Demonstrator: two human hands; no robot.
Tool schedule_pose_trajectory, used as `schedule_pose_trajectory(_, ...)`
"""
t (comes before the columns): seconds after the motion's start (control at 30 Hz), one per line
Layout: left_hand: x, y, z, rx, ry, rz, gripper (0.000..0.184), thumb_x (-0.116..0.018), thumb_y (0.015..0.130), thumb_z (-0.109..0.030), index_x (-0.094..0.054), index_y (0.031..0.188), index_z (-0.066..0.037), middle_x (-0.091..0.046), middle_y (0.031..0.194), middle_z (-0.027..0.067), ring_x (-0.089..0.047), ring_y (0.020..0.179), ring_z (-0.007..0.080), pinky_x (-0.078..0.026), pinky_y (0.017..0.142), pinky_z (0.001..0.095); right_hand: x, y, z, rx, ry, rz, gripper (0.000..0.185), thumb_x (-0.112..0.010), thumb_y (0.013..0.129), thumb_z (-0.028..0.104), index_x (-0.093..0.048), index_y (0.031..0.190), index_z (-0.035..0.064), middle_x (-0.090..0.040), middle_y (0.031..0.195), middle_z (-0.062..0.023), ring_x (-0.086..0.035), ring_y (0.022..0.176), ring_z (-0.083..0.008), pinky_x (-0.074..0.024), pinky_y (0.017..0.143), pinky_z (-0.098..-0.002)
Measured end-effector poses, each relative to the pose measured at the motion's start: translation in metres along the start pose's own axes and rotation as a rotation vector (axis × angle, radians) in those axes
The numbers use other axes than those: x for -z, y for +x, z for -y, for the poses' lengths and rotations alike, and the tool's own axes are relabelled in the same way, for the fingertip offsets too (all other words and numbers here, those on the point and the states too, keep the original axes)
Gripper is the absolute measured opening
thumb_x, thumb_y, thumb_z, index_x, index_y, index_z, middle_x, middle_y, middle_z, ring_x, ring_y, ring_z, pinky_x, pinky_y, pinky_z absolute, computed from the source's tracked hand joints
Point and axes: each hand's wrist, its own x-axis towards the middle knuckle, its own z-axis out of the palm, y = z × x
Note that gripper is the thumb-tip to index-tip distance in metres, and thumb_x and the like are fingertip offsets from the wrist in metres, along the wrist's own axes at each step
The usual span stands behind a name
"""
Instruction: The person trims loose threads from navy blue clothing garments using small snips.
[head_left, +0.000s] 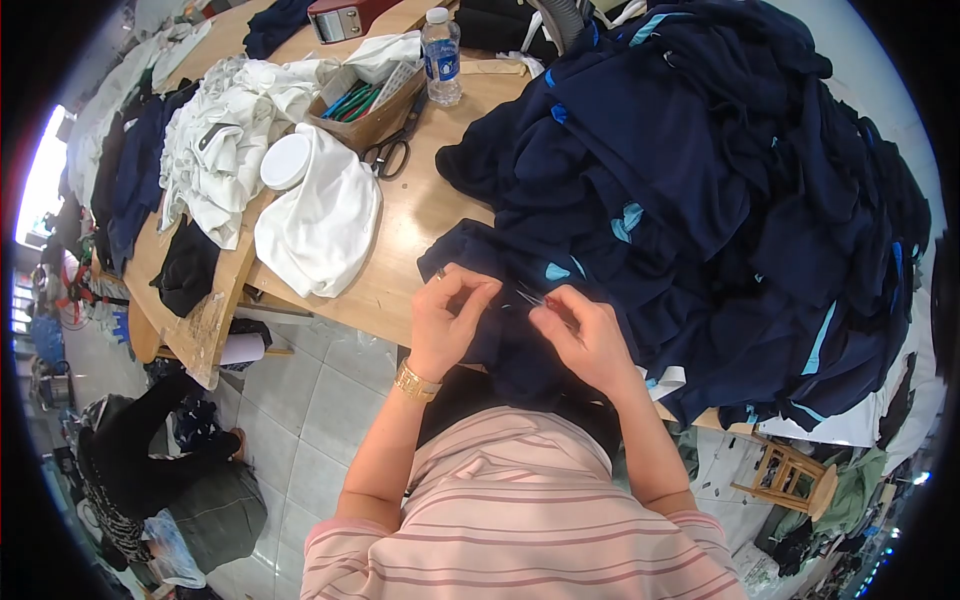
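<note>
A large heap of navy cloth (640, 150) with light blue pieces covers the right of the table, and part of it hangs over the front edge toward my lap. My left hand (450, 312) is above this cloth, thumb and forefinger pinched together; what they hold, if anything, is too small to name. Just to its right, my right hand (582, 332) is closed on small metal tweezers or snips (527, 296), whose thin tips point left toward my left hand. The two hands do not touch.
White cloth (320, 230) lies on the wooden table (410, 215) at left, with a white round lid (286, 162) on it. Behind are black scissors (391, 152), a box of pens (375, 122) and a water bottle (441, 58). A stool (795, 480) stands at lower right; a person's legs (150, 430) show at lower left.
</note>
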Motion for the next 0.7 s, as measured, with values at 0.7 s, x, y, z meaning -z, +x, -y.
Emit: schedule_pose_trajectory(0.7, 0.006, 0.005, -0.029, 0.362, -0.116, 0.318, 0.019, -0.074, 0.079, -0.012, -0.065, 0.087, 0.002, -0.064, 0.076, 0.0011, -0.055, 0.070, 0.0045, -0.046, 0.062, 0.0212, -0.018, 0.000, -0.018, -0.027, 0.139, -0.211, 0.018, -0.073, 0.080, 0.008, -0.065, 0.094, 0.0006, -0.051, 0.057, -0.0007, -0.041, 0.048, -0.0029, -0.0291, 0.045, -0.0213)
